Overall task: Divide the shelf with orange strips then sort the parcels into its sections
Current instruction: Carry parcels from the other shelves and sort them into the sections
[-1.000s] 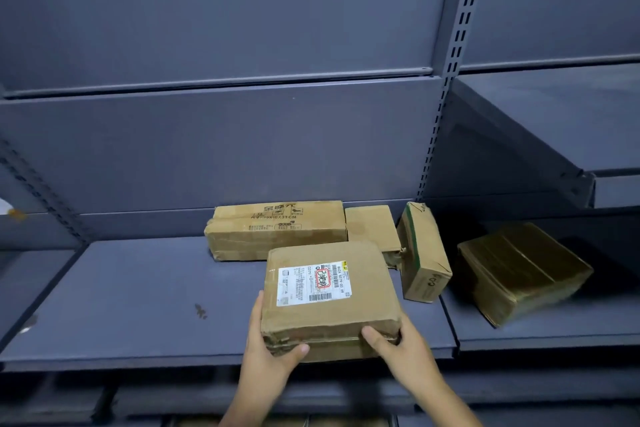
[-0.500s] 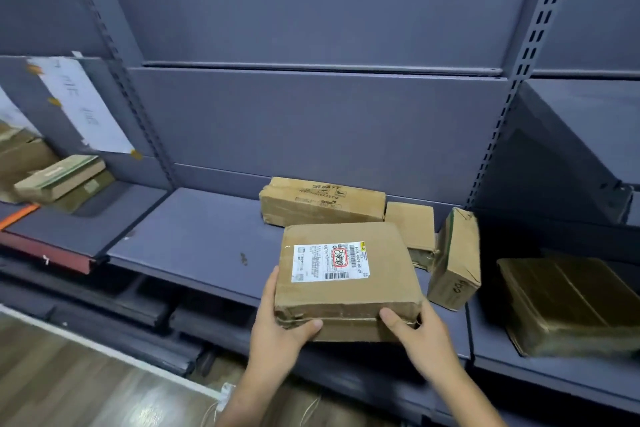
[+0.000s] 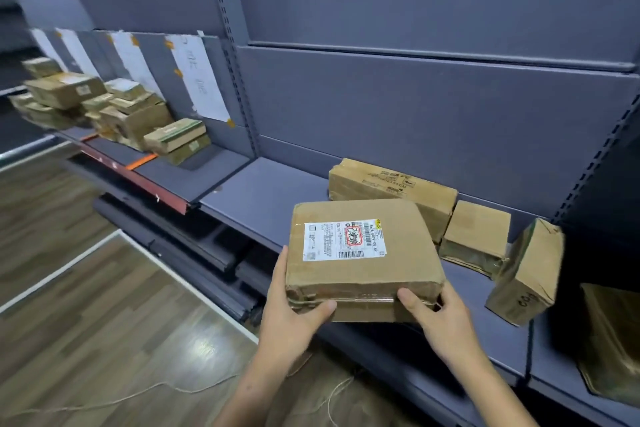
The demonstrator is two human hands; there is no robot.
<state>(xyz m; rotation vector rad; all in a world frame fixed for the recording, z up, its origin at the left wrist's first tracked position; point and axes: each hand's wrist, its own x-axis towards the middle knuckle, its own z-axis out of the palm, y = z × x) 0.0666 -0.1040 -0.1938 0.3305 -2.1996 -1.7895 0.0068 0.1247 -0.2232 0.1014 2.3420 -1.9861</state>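
A flat brown parcel (image 3: 363, 274) with a white shipping label is held between both hands at the front edge of the grey shelf (image 3: 263, 198). My left hand (image 3: 291, 308) grips its near left corner, thumb on the front face. My right hand (image 3: 440, 322) grips its near right corner. Behind it lie a long parcel (image 3: 391, 187), a small square parcel (image 3: 476, 232) and a tilted parcel (image 3: 526, 270). Far left, a shelf section holds stacked parcels (image 3: 104, 107) with an orange strip (image 3: 140, 161) across it.
White paper sheets (image 3: 201, 80) are taped to the back panel above the far-left stacks. A dark wrapped parcel (image 3: 609, 340) lies on the right shelf. Wood floor (image 3: 86, 322) with a thin cord (image 3: 173, 388) runs below left.
The view has swung left, bringing the far-left shelf with stacked parcels and the orange strip into sight. Both hands keep holding the labelled parcel, which has come toward the shelf's front edge.
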